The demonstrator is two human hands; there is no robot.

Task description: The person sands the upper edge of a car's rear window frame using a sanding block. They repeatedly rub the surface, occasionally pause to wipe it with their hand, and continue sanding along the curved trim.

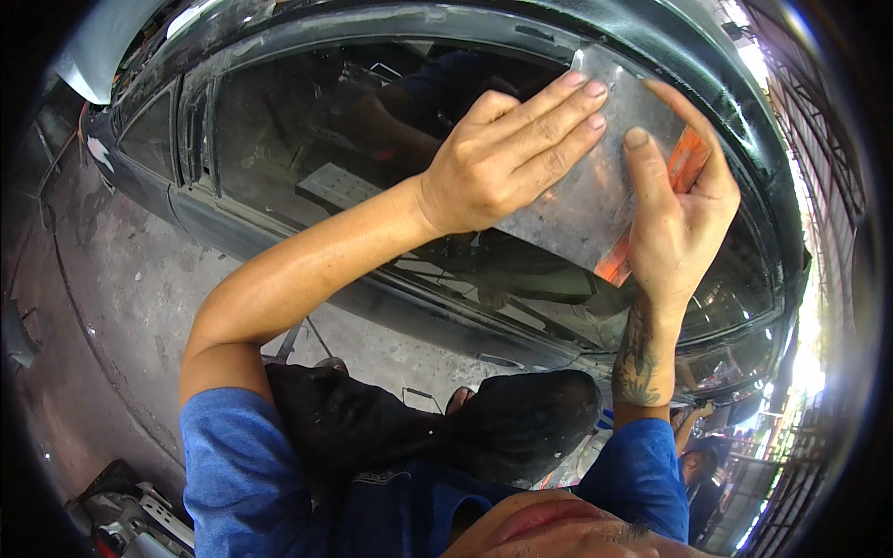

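A flat grey metal-looking sheet with orange patches along its edge is held up in front of the side window of a dark car. My right hand grips its right side, with the thumb on the near face and the fingers bent round the edge. My left hand lies against the upper part of the sheet, its fingers stretched out and close together. Whether something thin is under the left fingertips, I cannot make out. The sheet's far side is hidden.
The car's curved roof edge runs along the far side. A silvery panel juts in at the upper left. Car parts lie at the lower left on the concrete floor. Another person is at the lower right.
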